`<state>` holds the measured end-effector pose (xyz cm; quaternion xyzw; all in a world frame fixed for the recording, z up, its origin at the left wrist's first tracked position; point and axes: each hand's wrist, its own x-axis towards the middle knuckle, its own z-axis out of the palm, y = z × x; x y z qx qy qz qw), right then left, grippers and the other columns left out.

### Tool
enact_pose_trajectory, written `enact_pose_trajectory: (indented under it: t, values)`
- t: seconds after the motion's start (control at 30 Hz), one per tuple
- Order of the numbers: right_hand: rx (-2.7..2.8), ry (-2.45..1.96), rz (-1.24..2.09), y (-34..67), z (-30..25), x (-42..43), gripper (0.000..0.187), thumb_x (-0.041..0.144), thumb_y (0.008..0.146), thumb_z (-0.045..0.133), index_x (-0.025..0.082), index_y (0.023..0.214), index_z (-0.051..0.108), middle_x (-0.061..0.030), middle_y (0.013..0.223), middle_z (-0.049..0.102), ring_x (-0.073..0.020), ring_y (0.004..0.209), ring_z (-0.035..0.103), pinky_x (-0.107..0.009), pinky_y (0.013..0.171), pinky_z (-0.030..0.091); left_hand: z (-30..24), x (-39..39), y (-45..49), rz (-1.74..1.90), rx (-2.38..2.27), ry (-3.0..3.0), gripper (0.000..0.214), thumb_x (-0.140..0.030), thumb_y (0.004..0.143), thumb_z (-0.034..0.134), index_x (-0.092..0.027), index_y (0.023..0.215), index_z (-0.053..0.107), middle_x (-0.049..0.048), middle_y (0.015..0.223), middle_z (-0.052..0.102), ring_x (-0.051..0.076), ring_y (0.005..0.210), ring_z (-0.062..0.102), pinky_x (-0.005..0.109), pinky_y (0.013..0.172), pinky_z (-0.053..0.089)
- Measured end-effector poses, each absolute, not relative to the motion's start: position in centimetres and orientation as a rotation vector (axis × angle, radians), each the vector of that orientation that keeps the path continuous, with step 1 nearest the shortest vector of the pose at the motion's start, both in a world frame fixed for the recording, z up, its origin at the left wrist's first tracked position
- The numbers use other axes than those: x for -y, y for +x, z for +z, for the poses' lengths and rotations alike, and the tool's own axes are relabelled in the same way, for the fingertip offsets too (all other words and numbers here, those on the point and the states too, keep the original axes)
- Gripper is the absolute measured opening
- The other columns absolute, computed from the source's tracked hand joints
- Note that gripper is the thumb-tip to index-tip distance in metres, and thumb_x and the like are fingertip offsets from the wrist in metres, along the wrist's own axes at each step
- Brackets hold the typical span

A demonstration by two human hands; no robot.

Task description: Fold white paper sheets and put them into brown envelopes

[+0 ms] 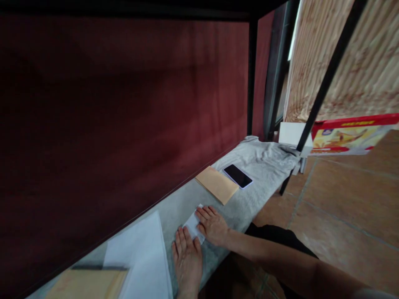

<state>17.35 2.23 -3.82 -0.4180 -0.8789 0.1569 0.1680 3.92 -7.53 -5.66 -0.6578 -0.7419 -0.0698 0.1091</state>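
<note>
A small folded white paper (192, 224) lies on the grey cloth-covered bench (255, 174). My left hand (187, 259) lies flat beside it, fingers stretched out and touching its near edge. My right hand (213, 225) presses flat on the paper's far side, fingers extended across it. Both hands hold the paper down on the cloth rather than grip it.
A tan envelope (217, 184) and a dark phone (237, 175) lie farther along the bench. White sheets (141, 253) and a tan pad (87, 284) lie nearer. A dark red wall runs along the left. A black frame post (327, 79) and a colourful box (352, 135) stand right, over tiled floor.
</note>
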Motion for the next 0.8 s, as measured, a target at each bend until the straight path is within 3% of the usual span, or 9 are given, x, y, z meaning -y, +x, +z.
enact_pose_trajectory:
  t: [0.13,0.47,0.63,0.8]
  values:
    - [2.491,-1.188,0.422,17.3,-4.1,-2.0,0.051,0.038,0.104,0.039,0.016,0.149,0.047,-0.0107,0.158,0.041,-0.0263,0.146,0.037,-0.046,0.122,0.025,-4.7,7.6,5.1,-0.115,2.272,-1.790,0.056,-0.025,0.099,0.030,0.002,0.146,0.043,0.0272,0.153,0.041,0.034,0.146,0.038,0.054,0.117,0.035]
    - [2.479,-1.217,0.314,17.1,-4.7,-1.8,0.049,0.033,0.103,0.039,0.015,0.149,0.047,-0.0126,0.157,0.041,-0.0268,0.145,0.040,-0.049,0.120,0.028,-3.6,7.1,6.1,-0.043,2.402,-1.777,0.058,-0.022,0.095,0.035,-0.003,0.149,0.041,0.0238,0.155,0.040,0.031,0.148,0.035,0.053,0.119,0.032]
    - [2.492,-1.204,0.249,17.1,-4.6,-1.5,0.050,0.031,0.103,0.038,0.008,0.147,0.048,-0.0168,0.155,0.043,-0.0319,0.143,0.041,-0.052,0.120,0.026,-3.4,7.3,6.9,-0.131,2.374,-1.813,0.057,-0.018,0.095,0.035,-0.002,0.150,0.040,0.0226,0.161,0.029,0.032,0.152,0.025,0.053,0.123,0.024]
    - [2.508,-1.158,0.270,17.4,-3.8,-2.5,0.046,0.023,0.101,0.038,0.008,0.142,0.055,-0.0183,0.150,0.050,-0.0321,0.140,0.044,-0.055,0.119,0.026,-3.4,6.9,7.3,-0.196,2.378,-2.007,0.059,-0.020,0.095,0.036,-0.005,0.152,0.036,0.0200,0.161,0.033,0.029,0.153,0.023,0.052,0.123,0.025]
